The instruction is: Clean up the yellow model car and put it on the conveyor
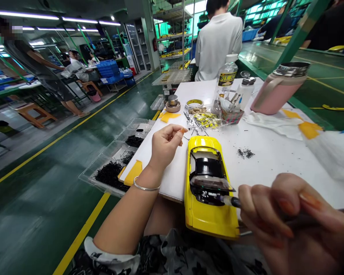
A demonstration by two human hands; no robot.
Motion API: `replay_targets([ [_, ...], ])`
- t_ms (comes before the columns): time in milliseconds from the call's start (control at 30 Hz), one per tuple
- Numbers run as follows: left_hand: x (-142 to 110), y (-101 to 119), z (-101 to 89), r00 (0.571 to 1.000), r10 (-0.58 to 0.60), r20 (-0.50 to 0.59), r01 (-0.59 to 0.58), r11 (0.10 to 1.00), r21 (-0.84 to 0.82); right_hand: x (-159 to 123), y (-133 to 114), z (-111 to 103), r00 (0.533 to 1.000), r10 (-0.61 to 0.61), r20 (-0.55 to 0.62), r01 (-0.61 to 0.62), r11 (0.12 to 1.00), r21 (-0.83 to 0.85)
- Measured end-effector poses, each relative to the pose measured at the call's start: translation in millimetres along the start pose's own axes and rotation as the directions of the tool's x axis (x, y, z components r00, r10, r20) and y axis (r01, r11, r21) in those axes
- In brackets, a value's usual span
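Note:
A yellow model car body [212, 220] with a black roof lies lengthwise at the table's near edge. A clear, tinted window piece [209, 182] shows at the end of its cabin nearest me. My right hand [292, 214], blurred in part, is closed around a dark pen-like tool [235, 202]. Its light tip reaches into the car's dark window opening; whether it touches is unclear. My left hand [167, 145] is raised beside the far end of the car, apart from it, thumb and fingertips pinched together. Anything between those fingertips is too small to make out.
Left of the white table [263, 175], clear trays [111, 172] hold many thin black parts. At the back are a tape roll [194, 104], bagged yellow parts [208, 120], a clear bottle [226, 82] and a pink flask [278, 91]. Black crumbs [245, 153] lie right. A person [219, 42] sits ahead.

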State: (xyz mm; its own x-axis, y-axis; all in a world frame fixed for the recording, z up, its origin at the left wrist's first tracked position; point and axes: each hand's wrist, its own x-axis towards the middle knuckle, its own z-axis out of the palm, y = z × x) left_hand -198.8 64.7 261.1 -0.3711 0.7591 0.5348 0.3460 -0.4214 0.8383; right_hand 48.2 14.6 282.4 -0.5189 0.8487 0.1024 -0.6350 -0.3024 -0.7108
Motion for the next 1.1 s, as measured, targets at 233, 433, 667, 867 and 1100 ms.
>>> replay_targets([
  [233,0.5,1.9,-0.2,1.0,0.01,-0.007,-0.01,1.0,0.012,-10.1,-24.6,-17.3,0.991,-0.028,-0.129,0.031,0.999,0.02],
  [433,0.6,1.6,-0.6,1.0,0.008,-0.018,-0.007,0.998,0.057,-5.8,-22.3,-7.8,0.996,-0.024,-0.087,0.024,1.0,0.002],
  [667,1.1,0.0,-1.5,1.0,0.017,-0.016,-0.015,0.997,0.077,-3.1,-20.6,-5.9,0.996,-0.003,-0.094,0.003,1.0,0.008],
  [867,1.1,-0.6,-2.0,1.0,0.019,-0.019,-0.018,0.997,0.071,0.9,-23.6,-5.5,0.999,0.017,-0.033,-0.019,0.997,-0.077],
  [1100,0.3,0.1,-1.7,1.0,0.01,-0.025,-0.008,0.997,0.077,3.5,-38.0,-12.1,0.946,0.25,0.207,-0.124,0.868,-0.482],
])
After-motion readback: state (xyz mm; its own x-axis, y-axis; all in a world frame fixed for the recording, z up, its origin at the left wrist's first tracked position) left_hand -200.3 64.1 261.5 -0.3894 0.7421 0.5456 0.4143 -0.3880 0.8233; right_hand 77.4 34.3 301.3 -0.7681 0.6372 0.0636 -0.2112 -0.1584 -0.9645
